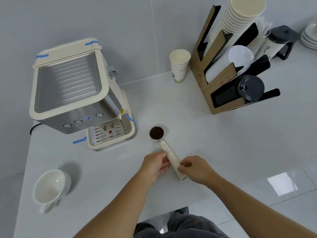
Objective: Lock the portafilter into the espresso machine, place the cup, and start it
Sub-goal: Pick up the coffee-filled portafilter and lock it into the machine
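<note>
A portafilter [157, 133] lies on the white counter, its basket filled with dark ground coffee and its cream handle pointing toward me. My left hand [155, 166] grips the handle from the left. My right hand [195, 169] pinches the handle's near end from the right. The cream and steel espresso machine [75, 93] stands to the left, one front button lit blue, its drip tray [109, 136] bare. A white ceramic cup [49, 186] sits at the near left of the counter.
A paper cup [179, 66] stands by the wall. A cardboard organiser [228, 69] at the right holds stacked paper cups, white lids and black lids. White plates [310, 37] are stacked at the far right. The counter's front edge is close to my body.
</note>
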